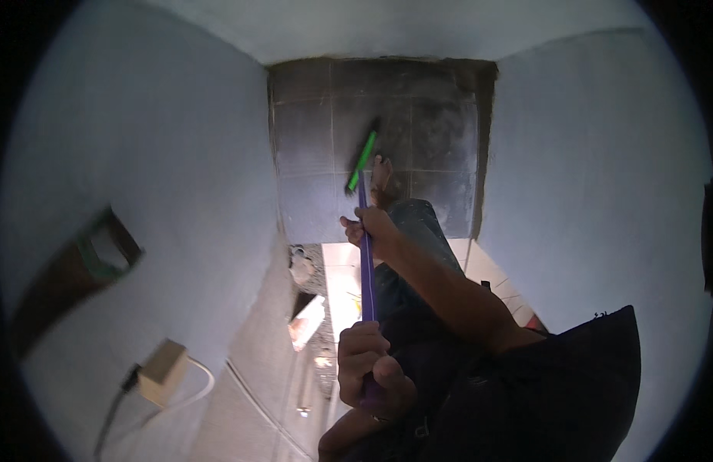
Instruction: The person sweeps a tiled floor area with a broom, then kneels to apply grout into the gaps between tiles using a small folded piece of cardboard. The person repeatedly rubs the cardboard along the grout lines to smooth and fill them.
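I hold a broom by its long purple handle [368, 285], which runs away from me to a narrow green head [362, 158] with dark bristles on the grey tiled floor [302, 131]. My left hand [372, 366] grips the near end of the handle low in the view. Farther along it, my right hand [372, 227] is wrapped round the handle, some fingertips lifting off it at the left. My bare foot [382, 175] is on the tiles just right of the broom head, below a dark trouser leg.
Pale walls [580, 154] enclose both sides. A window opening [110, 246] and a beige electrical box [162, 372] with cables are on the left wall. Below the dark tiles lie a lighter tiled floor [491, 269] and rough rubble [302, 266].
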